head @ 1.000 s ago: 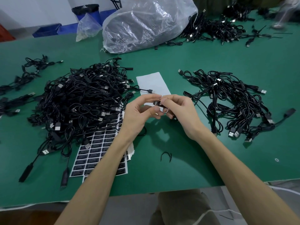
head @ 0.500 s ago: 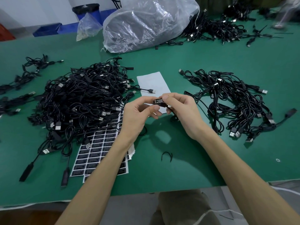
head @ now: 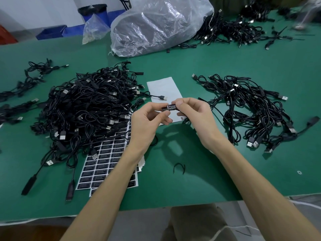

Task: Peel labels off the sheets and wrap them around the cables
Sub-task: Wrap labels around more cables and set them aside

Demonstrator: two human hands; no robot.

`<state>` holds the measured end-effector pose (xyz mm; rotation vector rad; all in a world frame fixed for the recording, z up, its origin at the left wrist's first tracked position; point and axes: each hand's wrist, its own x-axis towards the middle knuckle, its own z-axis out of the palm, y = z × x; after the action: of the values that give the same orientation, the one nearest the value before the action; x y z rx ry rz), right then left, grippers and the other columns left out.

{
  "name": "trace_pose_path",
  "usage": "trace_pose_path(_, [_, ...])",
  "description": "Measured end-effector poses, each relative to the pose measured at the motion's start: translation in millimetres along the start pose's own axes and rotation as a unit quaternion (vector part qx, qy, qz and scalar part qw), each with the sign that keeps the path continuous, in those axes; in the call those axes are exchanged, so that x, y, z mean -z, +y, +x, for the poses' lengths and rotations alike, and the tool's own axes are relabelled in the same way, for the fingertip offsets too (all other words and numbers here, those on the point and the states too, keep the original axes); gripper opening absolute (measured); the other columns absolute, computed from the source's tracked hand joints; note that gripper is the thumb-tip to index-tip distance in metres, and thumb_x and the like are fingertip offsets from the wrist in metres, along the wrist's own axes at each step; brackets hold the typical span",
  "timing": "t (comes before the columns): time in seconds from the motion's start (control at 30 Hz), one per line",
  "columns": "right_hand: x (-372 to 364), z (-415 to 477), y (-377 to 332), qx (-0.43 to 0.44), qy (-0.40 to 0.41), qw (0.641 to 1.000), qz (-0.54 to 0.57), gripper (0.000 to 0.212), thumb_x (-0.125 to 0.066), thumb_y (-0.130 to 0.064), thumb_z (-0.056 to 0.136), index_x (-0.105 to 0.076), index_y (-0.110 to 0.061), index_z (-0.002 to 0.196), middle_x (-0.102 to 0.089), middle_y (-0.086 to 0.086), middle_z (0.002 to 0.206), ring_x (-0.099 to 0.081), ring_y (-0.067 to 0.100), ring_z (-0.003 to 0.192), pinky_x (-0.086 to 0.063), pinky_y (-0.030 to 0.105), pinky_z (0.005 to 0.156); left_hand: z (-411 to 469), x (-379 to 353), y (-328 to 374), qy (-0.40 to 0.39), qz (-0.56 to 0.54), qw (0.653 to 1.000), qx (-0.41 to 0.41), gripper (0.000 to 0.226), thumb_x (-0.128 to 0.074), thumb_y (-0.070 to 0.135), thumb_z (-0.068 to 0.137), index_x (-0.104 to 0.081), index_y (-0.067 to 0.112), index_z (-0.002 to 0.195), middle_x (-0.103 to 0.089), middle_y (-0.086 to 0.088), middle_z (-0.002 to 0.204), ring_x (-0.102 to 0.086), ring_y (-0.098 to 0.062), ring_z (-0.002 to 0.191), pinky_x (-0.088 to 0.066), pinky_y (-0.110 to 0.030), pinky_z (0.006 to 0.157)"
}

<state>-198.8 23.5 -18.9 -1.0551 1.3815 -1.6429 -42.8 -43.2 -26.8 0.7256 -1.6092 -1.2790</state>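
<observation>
Above the green table [head: 199, 171], my left hand [head: 147, 122] and my right hand [head: 198, 117] together pinch a black cable part with a black label [head: 172, 107] on it; white print shows on the label. The cable trails down and right from my right hand. Sheets of black labels [head: 106, 160] lie under my left forearm, partly covered by a big heap of black USB cables [head: 86, 108]. A second, smaller heap of cables [head: 250, 108] lies to the right. A bare white backing sheet [head: 163, 87] lies just behind my hands.
A large clear plastic bag [head: 156, 26] stands at the back centre, with more cables [head: 234, 30] at the back right and loose cables [head: 22, 84] at the far left. A small black twist tie [head: 179, 167] lies near the front edge. Blue bins [head: 50, 33] stand beyond the table.
My hands have drawn slightly apart and lifted a little. The label's printed face now shows between my fingertips, where before the fingers covered it.
</observation>
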Motion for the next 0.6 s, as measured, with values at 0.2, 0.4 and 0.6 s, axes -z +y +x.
trace_pose_path(0.2, [-5.3,-0.3,5.7,-0.007,0.01,1.0,-0.029,0.015,-0.066,-0.021,0.1,-0.075,-0.01,0.097,-0.076,-0.007,0.094,-0.065,-0.004,0.083,-0.048,0.017,0.084,-0.3,-1.8,-2.8,-0.041,0.023,0.999,0.008,0.016,-0.074,0.003,0.093,-0.072,0.012,0.106,-0.078,-0.009,0.079,-0.075,-0.03,0.074,-0.062,-0.037,0.079])
trace_pose_path(0.4, [-3.4,1.2,4.4,-0.002,0.02,0.999,-0.037,0.017,-0.063,-0.016,0.1,-0.073,-0.011,0.087,-0.073,-0.013,0.075,-0.058,-0.006,0.064,-0.043,0.008,0.067,0.6,-1.6,-1.9,-0.044,0.009,0.999,0.01,0.017,-0.076,0.001,0.09,-0.073,0.013,0.102,-0.079,-0.009,0.084,-0.076,-0.027,0.074,-0.06,-0.03,0.074])
trace_pose_path(0.6, [-4.8,0.8,3.2,-0.021,0.025,0.998,-0.057,0.018,-0.064,-0.017,0.098,-0.073,-0.011,0.083,-0.07,-0.011,0.072,-0.055,-0.005,0.062,-0.043,0.014,0.07,0.6,-1.0,-3.1,-0.031,0.026,0.999,0.002,0.021,-0.078,0.002,0.088,-0.074,0.013,0.105,-0.078,-0.008,0.077,-0.075,-0.025,0.071,-0.059,-0.028,0.074])
